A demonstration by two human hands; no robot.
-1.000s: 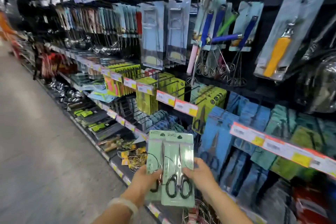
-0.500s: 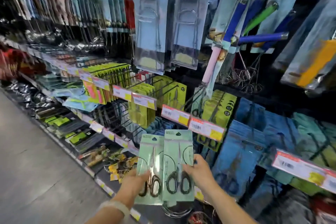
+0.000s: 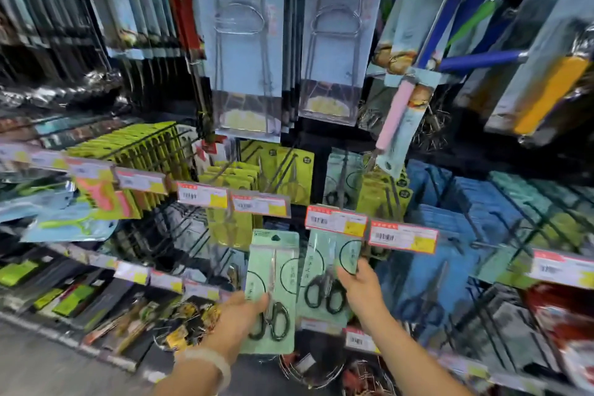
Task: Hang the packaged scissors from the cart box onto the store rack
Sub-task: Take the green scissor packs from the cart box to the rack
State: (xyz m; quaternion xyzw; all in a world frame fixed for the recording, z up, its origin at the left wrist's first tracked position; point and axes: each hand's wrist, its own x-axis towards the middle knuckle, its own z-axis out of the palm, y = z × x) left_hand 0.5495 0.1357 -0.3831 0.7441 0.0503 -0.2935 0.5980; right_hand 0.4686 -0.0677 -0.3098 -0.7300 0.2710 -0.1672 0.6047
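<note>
Two mint-green carded scissor packs are up in front of the store rack (image 3: pixel 321 170). My left hand (image 3: pixel 239 315) grips the left pack (image 3: pixel 273 270) by its lower left edge; black scissor handles show near the bottom. My right hand (image 3: pixel 360 286) holds the right pack (image 3: pixel 321 270) at its right side, and that pack's top edge is tucked behind the red-and-white price tag (image 3: pixel 336 220) of a rack hook. More mint-green packs (image 3: pixel 340 177) hang further back on that hook. The cart box is out of view.
Yellow-green packs (image 3: pixel 283 170) hang left of the hook and blue packs (image 3: pixel 450 225) to its right. Clear blister packs with wire tools (image 3: pixel 247 51) hang above. Price tags line the hook ends. Wire whisks (image 3: pixel 315 370) sit below; grey aisle floor (image 3: pixel 48 370) is at lower left.
The two packs, earlier overlapped and held together, are now apart. My right hand has lifted its pack up and rightward to the hook's price tag. The view has moved closer to the rack.
</note>
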